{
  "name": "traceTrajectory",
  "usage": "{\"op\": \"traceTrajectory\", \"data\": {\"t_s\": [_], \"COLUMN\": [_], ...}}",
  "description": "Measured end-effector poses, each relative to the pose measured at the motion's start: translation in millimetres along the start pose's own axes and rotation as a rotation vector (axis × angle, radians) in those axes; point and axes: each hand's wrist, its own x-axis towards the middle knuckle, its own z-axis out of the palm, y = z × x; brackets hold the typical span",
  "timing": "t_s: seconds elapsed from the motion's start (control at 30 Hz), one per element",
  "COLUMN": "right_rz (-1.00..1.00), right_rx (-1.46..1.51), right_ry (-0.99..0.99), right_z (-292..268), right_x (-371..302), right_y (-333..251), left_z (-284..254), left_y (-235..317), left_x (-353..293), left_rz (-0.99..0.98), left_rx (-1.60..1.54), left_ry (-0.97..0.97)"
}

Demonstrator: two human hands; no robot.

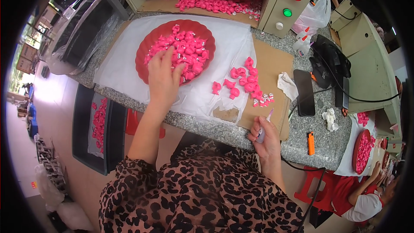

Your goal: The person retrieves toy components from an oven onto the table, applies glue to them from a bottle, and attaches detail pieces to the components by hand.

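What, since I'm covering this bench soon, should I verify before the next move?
1. Right hand grips the translucent, slim-nozzled bottle: ok.
2. Left hand is at the small bright-pink moulded pieces in the round red scalloped bowl: ok.
3. Left hand has hold of a piece: cannot tell; its grip doesn't show clearly.
4. Thin white sheet is whole: not ok, ragged gap near its front edge.
5. Black rectangular phone lies apart from the pink pieces: ok.

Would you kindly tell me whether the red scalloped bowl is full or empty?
Fairly full: pink pieces heap across the red bowl, with the left hand over them.
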Motion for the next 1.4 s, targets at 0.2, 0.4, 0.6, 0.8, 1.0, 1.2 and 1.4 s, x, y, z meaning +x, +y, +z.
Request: {"op": "traceTrajectory", "data": {"t_s": [0.2,0.4,0.6,0.8,1.0,1.2,1.4], "right_rz": [0.016,-0.16,-0.346,-0.2,-0.229,-0.49,-0.723], "right_rx": [0.065,-0.227,-0.192,0.094,0.168,-0.034,-0.319], "right_ry": [-0.033,-0.039,0.011,-0.17,-0.119,-0.072,0.109], "right_z": [3,0,0,14,3,-13,-11], "right_x": [0,-8,-8,-6,-9,-9,-17], "right_y": [0,3,-1,-1,-3,-8,4], "left_z": [22,41,13,23,28,41,43], "left_y": [56,49,72,102,109,105,110], "left_x": [-42,-44,-55,-80,-81,-86,-92], "left_rz": [0.01,-0.101,-0.858,-0.691,-0.669,-0.665,-0.524], "left_rx": [-0.292,-0.283,-1.512,-1.663,-1.695,-1.623,-1.477], "left_ry": [-0.346,-0.468,-0.937,-1.138,-1.125,-0.815,-0.665]}}
